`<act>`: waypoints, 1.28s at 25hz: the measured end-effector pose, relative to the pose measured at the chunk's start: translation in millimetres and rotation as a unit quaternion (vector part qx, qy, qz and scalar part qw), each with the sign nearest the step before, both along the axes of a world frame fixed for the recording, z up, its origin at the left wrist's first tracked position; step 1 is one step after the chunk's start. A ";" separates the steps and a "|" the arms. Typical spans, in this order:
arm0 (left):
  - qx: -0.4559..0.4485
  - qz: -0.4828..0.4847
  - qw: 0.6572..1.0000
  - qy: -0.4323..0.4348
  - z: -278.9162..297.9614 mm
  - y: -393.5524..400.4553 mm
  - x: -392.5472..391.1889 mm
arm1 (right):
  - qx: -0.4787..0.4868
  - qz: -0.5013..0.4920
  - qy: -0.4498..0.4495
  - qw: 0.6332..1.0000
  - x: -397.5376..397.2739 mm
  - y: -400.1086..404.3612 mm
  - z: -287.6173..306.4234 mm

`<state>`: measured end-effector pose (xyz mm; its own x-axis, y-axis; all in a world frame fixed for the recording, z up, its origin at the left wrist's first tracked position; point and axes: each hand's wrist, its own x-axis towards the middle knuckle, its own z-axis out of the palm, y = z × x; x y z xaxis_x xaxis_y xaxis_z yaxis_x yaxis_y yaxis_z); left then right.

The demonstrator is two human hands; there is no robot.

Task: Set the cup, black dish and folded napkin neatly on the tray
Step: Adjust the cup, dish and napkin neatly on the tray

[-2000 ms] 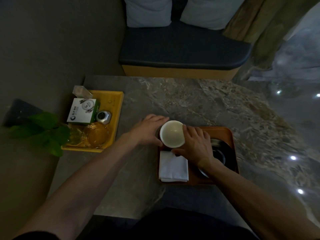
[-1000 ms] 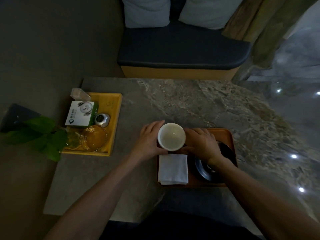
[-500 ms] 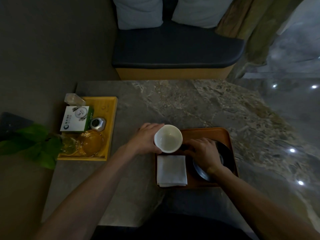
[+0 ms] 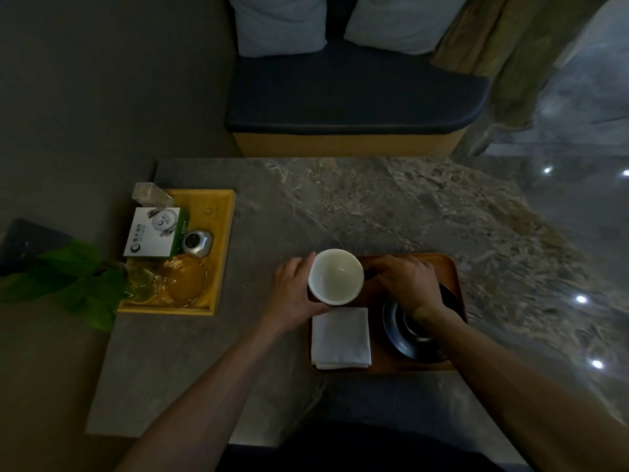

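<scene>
Left hand [image 4: 292, 294] curls round the cup [image 4: 335, 276]; right hand [image 4: 408, 282] rests palm-down, fingers bent.

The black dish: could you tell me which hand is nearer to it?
Right. The right hand is over the black dish's far edge; the left hand grips the cup, left of the dish.

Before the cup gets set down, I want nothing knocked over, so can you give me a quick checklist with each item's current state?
1. Left hand grips the cup: ok.
2. Cup upright, nothing visible inside: ok.
3. Napkin folded, flat on the tray, near-left corner: ok.
4. Black dish on the tray's right side: ok.
5. Right hand clear of the tray: not ok, it lies over the tray's far part and the dish.
6. Cup's base resting on the tray: cannot tell.
</scene>
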<state>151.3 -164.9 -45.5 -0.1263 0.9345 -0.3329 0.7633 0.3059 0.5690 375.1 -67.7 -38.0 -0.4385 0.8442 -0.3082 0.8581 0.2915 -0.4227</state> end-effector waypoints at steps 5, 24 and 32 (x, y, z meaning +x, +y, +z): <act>0.000 -0.005 1.000 -0.010 1.8 7.4 -0.3 | -0.002 0.012 -0.006 1.000 1.2 4.0 1.8; -0.024 -0.009 1.000 -0.015 -6.5 15.5 -1.9 | -0.017 0.003 0.001 1.000 6.9 6.4 0.3; -0.025 -0.006 0.999 -0.020 -4.3 18.4 -2.2 | 0.002 0.011 0.024 1.000 6.5 7.4 3.3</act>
